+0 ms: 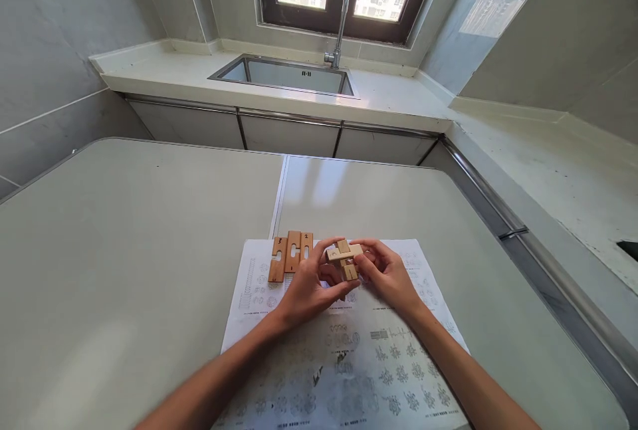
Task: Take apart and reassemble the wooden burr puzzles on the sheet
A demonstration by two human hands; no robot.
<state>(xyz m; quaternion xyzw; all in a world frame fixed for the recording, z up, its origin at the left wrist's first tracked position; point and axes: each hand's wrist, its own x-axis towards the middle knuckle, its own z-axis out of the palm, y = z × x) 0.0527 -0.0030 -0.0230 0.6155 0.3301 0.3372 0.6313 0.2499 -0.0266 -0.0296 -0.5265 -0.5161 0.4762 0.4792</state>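
Observation:
Between both hands, raised over the printed sheets, are several interlocked wooden puzzle pieces (343,254), one crossing another. My left hand (316,277) grips them from the left, thumb below and fingers above. My right hand (383,270) pinches the right end of the crosswise piece with thumb and fingers. Left of my left hand lie flat wooden pieces with cut-out slots: one marked 3 (277,260), a middle one (293,250) and one marked 2 (306,244), partly behind my fingers. Printed sheets (343,377) with small line diagrams lie under my forearms.
A large pale table (149,250) with a seam (280,197) carries the sheets. Beyond it stands a counter (389,88) with a sink (289,74) and a tall tap (341,18) below a window. Another counter (548,151) runs along the right side.

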